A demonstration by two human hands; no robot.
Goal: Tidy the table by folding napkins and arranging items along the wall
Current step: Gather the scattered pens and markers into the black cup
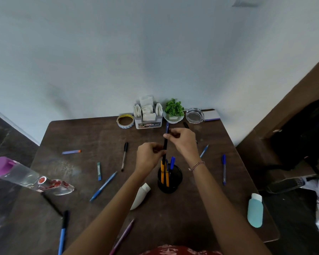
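Both my hands hold one black pen with a blue cap (165, 142) upright above the black pen cup (170, 178). My left hand (149, 157) pinches its lower part and my right hand (182, 139) pinches it near the top. The cup holds orange and blue pens. Against the wall stand a napkin holder (148, 115) with folded white napkins, a tape roll (125, 120), a small green plant (173, 111), a glass ashtray (194, 115) and a notepad (212, 115).
Several pens and markers lie scattered on the brown table (92, 137), such as a black marker (124, 156) and a blue pen (224, 169). A purple-capped bottle (13, 171) lies at the left, a white tube (140, 198) near the cup, a teal bottle (255, 210) at the right edge.
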